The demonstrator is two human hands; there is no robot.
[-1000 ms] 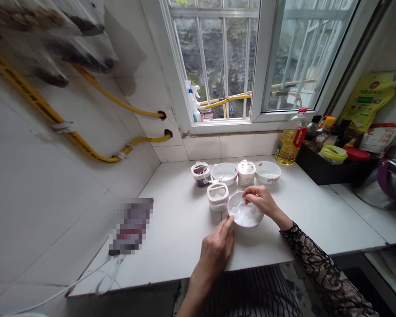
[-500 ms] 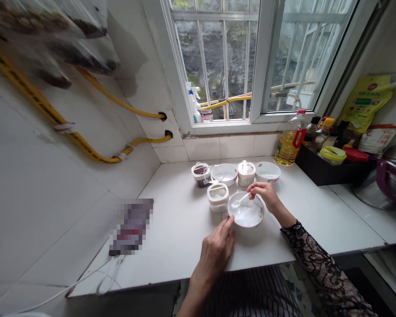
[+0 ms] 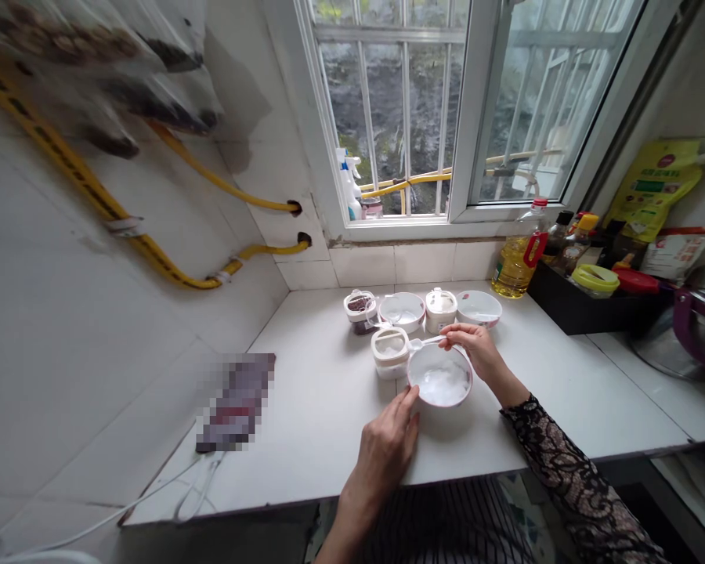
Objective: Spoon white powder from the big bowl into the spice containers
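Note:
A white bowl [image 3: 440, 376] with white, grainy contents stands on the counter before me. My right hand [image 3: 473, 348] pinches the handle of a small white spoon [image 3: 417, 345], whose head is over the bowl's far left rim, beside a lidded jar [image 3: 390, 352] of white contents. Against the bowl's near left rim rest the fingertips of my left hand [image 3: 391, 439], its fingers stretched out. Behind are a jar with dark red contents [image 3: 361, 312], a second bowl [image 3: 402, 312], another lidded jar [image 3: 440, 310] and a third bowl [image 3: 479, 309].
An oil bottle [image 3: 518, 254] and a black box [image 3: 587, 301] of condiments stand at the back right, near a metal pot [image 3: 681, 345]. A blurred dark object [image 3: 238, 403] with a cable lies at left. The counter's front edge is close to me.
The spoon has risen out of the bowl and moved left and away from me to its far rim, still in my right hand. My left hand stays at the bowl. The view has shifted slightly.

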